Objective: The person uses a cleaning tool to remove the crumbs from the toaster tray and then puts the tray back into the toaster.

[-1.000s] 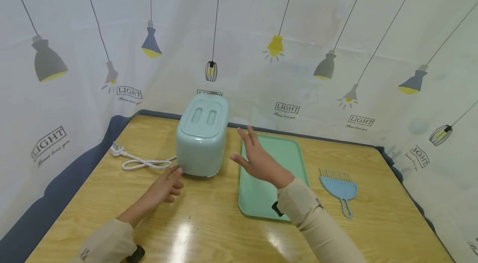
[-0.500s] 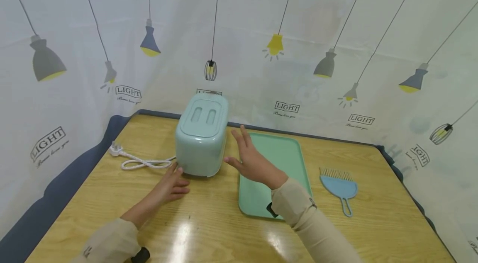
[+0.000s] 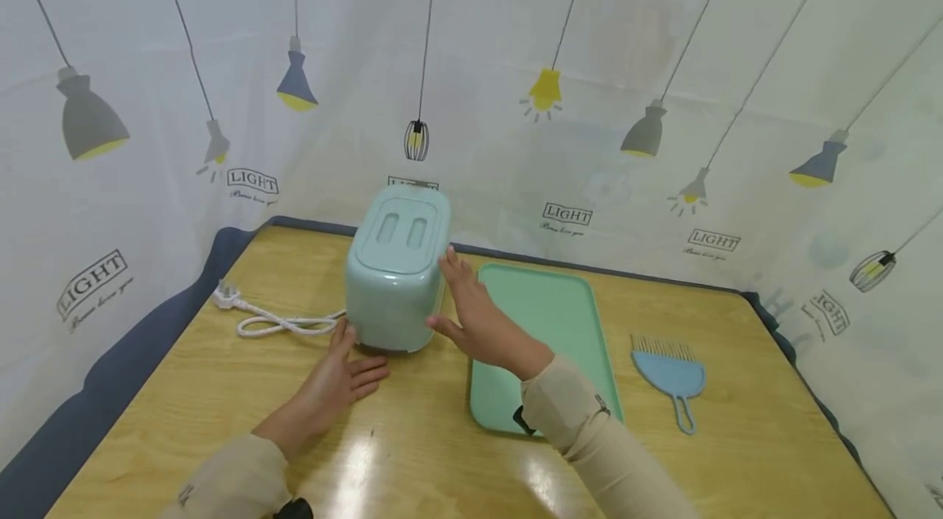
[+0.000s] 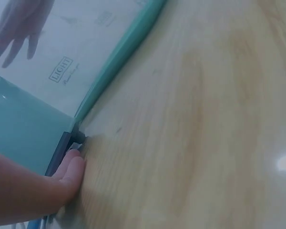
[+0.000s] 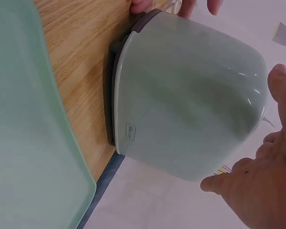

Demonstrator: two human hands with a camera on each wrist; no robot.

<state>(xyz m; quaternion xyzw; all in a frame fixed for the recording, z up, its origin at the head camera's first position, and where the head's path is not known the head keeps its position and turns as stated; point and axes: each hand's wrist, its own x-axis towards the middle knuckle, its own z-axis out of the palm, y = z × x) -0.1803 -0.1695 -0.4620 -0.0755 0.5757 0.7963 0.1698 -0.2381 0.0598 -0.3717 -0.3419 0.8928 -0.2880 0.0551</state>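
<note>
A pale blue-green toaster [image 3: 394, 314] with a lid on top stands at the back of the wooden table. My left hand [image 3: 324, 396] lies low at its near left corner, thumb touching the side and fingers spread along the base. The left wrist view shows those fingertips [image 4: 72, 167] against the dark bottom edge; whether they reach under it is hidden. Along the toaster's right side, my right hand [image 3: 489, 327] is raised with straight, spread fingers. In the right wrist view, this hand [image 5: 264, 179] is right by the toaster's side wall [image 5: 181, 95]; contact is hard to tell.
A green tray [image 3: 545, 298] lies right of the toaster, partly under my right forearm. Further right is a blue brush or comb-like dustpan [image 3: 670, 376] with long teeth. The toaster's white cord [image 3: 287, 324] with its plug [image 3: 227, 295] lies left. A printed curtain [image 3: 501, 134] surrounds the table's back.
My right hand has moved left from over the tray to the toaster's side. My left hand has slid a little right along the base, its fingers straightening. The toaster looks unmoved.
</note>
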